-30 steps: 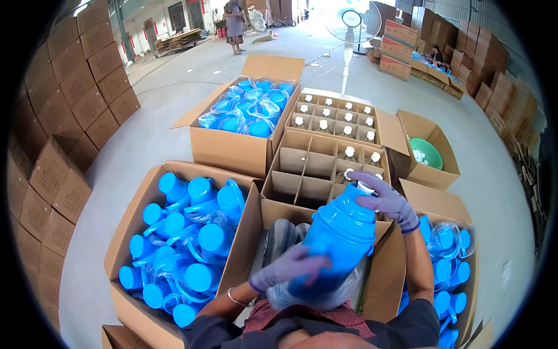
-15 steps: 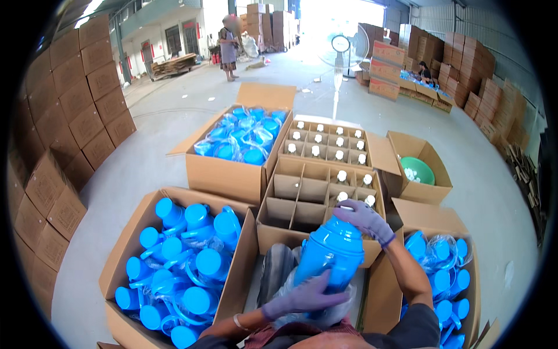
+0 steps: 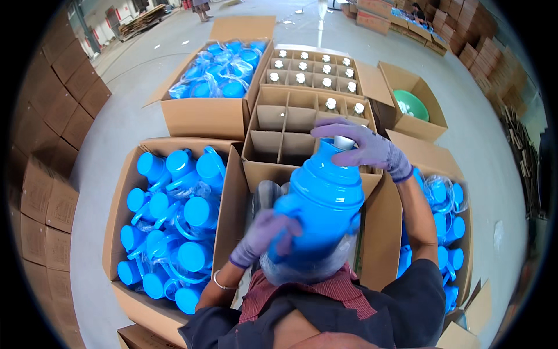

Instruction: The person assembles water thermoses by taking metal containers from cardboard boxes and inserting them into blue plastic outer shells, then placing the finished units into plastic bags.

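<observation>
A glossy blue thermos flask [image 3: 325,186] stands nearly upright against my lap, clear plastic wrap [image 3: 308,267] bunched round its lower end. My right hand [image 3: 366,145], in a purple glove, curves over the flask's mouth, fingers and thumb closed about the white stopper [image 3: 344,142]. Against the flask's left side, beside its handle, is my left hand [image 3: 267,235], also gloved. Its curled fingers are blurred by motion, and their exact hold on the flask is hard to make out. The flask's base is hidden by the wrap.
Left of me stands a carton [image 3: 232,215] packed with blue flasks; another [image 3: 465,232] is on my right. Ahead, a divided carton [image 3: 273,168] has white-topped bottles in some compartments. Beyond are a second divided carton, a flask carton [image 3: 203,116] and a green bowl [image 3: 411,104] in a box.
My view has tipped downward. The flask has come more upright, and my left hand has moved from its lower front up to its left side. My right hand stays at the top.
</observation>
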`<state>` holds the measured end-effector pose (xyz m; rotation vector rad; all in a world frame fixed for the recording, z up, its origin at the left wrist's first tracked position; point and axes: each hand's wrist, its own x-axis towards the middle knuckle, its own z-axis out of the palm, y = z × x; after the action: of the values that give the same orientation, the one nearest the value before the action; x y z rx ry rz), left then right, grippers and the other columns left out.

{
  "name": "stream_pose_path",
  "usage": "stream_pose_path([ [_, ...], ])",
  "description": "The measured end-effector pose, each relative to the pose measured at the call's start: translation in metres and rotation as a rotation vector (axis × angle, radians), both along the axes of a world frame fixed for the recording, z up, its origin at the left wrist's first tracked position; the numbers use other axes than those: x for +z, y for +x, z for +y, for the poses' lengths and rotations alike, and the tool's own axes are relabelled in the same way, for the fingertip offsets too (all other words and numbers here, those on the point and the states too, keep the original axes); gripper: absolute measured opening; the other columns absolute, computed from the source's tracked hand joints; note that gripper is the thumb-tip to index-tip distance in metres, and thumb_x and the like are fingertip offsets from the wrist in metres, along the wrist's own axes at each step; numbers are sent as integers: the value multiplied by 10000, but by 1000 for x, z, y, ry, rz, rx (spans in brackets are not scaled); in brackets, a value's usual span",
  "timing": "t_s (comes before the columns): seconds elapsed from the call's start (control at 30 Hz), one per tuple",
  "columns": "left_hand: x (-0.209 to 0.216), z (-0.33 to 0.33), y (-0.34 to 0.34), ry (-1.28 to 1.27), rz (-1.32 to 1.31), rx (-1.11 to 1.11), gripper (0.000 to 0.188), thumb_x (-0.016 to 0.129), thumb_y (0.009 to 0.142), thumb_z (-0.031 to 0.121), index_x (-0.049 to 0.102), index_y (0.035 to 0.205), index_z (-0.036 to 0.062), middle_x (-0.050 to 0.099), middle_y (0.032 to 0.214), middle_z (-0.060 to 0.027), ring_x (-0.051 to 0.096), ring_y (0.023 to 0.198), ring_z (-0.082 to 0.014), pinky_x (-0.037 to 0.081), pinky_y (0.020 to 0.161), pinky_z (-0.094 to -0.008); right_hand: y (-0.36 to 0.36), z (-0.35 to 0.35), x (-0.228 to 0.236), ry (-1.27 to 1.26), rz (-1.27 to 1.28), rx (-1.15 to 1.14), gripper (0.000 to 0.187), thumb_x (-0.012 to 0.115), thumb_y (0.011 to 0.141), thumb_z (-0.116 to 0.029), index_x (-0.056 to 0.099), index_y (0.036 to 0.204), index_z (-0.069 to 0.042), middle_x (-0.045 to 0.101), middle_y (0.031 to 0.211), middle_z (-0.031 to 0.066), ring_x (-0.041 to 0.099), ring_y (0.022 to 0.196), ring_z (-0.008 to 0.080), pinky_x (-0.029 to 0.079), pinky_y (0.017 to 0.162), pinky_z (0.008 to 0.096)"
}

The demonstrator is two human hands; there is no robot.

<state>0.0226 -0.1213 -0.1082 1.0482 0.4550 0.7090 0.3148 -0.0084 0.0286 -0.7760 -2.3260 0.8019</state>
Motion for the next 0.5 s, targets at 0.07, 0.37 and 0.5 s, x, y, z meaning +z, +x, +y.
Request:
stream_pose_path([
  [0.07,16,-3,15,269,271,128,351,555,993,288,638,1079,-41,679,935,-135,653,686,-164,556,694,-338,0,-1,-6,-257,33,-110,456,682,898,-322,622,1275,-74,660,1123,105,602,1067,173,492,926,310],
  [0.37,15,-3,6,-56,189,15,285,524,1015,238,635,1111,-7,691,838,-125,666,658,-156,551,641,-292,-9,-7,3,-341,53,-60,608,668,858,-479,580,1311,-82,613,1262,167,583,1174,259,451,1018,373],
  [0.5,50,-32,33,384,453,23,367,610,972,253,563,1272,46,682,1030,-95,663,938,-175,516,855,-305,-13,18,-40,-296,-190,-214,512,711,860,-350,591,1287,-95,585,1224,99,552,1149,222,453,979,354],
])
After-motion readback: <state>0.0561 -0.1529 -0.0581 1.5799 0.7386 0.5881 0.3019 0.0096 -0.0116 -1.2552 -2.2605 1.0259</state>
